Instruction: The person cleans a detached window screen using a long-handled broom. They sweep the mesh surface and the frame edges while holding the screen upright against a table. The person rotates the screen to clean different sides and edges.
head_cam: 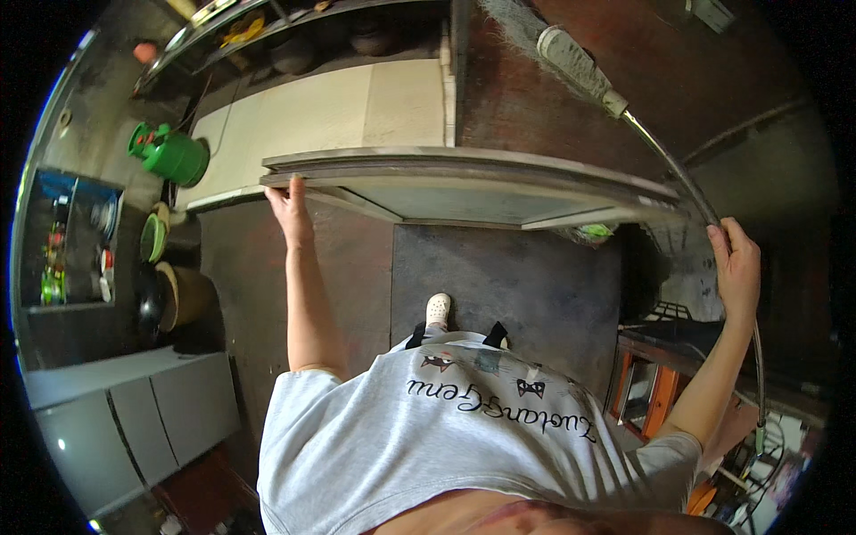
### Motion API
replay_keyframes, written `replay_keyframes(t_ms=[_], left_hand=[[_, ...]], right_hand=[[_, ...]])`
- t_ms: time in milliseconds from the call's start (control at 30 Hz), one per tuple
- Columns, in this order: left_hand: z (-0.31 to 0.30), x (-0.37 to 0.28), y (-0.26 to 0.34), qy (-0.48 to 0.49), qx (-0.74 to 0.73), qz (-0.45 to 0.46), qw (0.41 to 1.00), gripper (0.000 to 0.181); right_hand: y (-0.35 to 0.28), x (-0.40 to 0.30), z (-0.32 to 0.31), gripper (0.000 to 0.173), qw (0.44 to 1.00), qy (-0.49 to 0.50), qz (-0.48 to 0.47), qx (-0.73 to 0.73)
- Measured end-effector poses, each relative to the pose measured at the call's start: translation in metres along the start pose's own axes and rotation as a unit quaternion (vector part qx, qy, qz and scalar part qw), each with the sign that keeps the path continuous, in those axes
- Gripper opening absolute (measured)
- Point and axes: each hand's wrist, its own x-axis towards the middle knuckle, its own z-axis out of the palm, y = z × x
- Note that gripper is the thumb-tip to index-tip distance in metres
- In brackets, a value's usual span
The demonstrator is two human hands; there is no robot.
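Observation:
My left hand (291, 210) grips the left end of a framed panel (461, 175), probably a door or window leaf seen nearly from its edge, which spans the view in front of me. My right hand (737, 267) is closed around the metal pole of a mop or broom (675, 164). The pole runs up and to the left to a pale plastic head (575, 63) with grey, fuzzy fibres (511, 27) along it. Its other end hangs down past my forearm at the right.
Beyond the panel is a pale tiled counter (301, 114). A green gas cylinder (175, 155) and round containers (175, 294) stand at the left, above a low grey cabinet (134, 428). A wooden cabinet (652, 394) is at the right, with clutter below it.

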Motion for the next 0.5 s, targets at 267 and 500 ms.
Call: replay_keyframes(t_ms=[267, 500], left_hand=[[0.039, 0.053, -0.002, 0.007, 0.055, -0.023, 0.998, 0.080], [0.056, 0.080, -0.009, 0.008, 0.055, -0.036, 0.998, 0.082]], right_hand=[[0.051, -0.064, -0.019, 0.032, 0.986, 0.078, 0.147, 0.004], [0.090, -0.154, 0.009, 0.035, 0.953, 0.135, 0.264, 0.064]])
